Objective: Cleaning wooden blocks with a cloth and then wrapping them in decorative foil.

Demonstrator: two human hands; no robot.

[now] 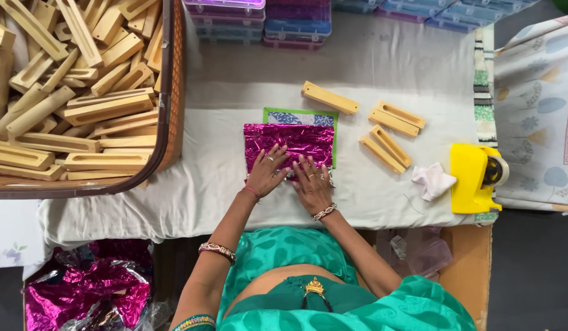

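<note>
Left hand [265,173] and right hand [311,182] lay flat on magenta foil sheet [289,142], fingers [273,157] spread, pinching nothing. Wooden blocks [391,132] nearby on tabletop [370,67]; yellow tape dispenser [474,179] at right.

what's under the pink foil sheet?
A green-bordered patterned sheet pokes out from under the pink foil sheet at its far and right edges. Both hands, left hand and right hand, press on the foil; anything wrapped beneath is hidden.

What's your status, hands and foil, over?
Left hand and right hand flat, pressing the magenta foil sheet. Foil overlaps a green card. Loose wooden blocks lie apart, right.
</note>
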